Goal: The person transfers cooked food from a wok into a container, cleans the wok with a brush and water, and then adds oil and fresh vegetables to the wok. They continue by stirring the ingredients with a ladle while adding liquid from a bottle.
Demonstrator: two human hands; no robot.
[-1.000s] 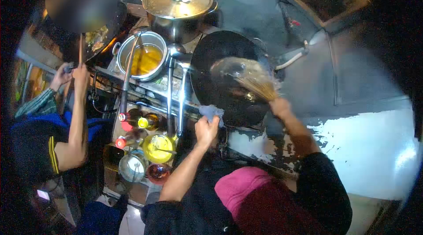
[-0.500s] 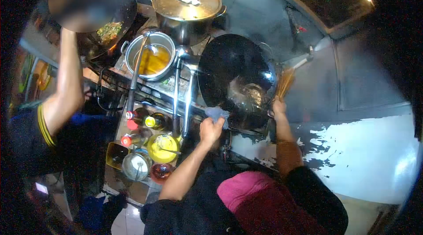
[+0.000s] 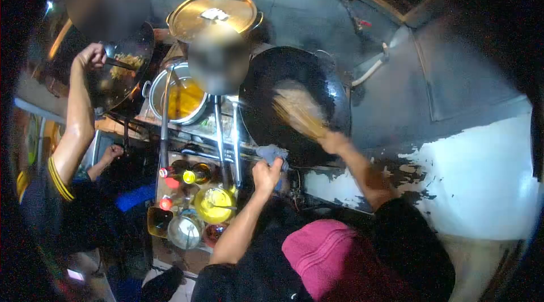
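My left hand (image 3: 267,176) is closed on a grey-blue cloth (image 3: 274,154) at the near edge of a large black wok (image 3: 260,103). Inside the wok, near its middle, lies the end of a bamboo brush (image 3: 300,115), over a pale, wet-looking patch. The brush's near end is in my right hand (image 3: 335,142), whose fingers are wrapped round it. To the left of the wok are long metal ladle handles (image 3: 220,132) and a pot of yellow-brown liquid (image 3: 184,101).
A co-worker's hand (image 3: 92,55) holds a utensil over another wok (image 3: 141,47) with food. Behind is a large lidded pot (image 3: 238,10). Bottles (image 3: 201,173), a yellow bowl (image 3: 214,204) and a jar (image 3: 185,230) stand at the lower left. A pipe (image 3: 371,72) sticks out at right.
My right hand has brought the brush from the wok's right rim down into the wok. My left hand stays on the cloth. The co-worker's hand and second arm now show, and the view has shifted slightly.
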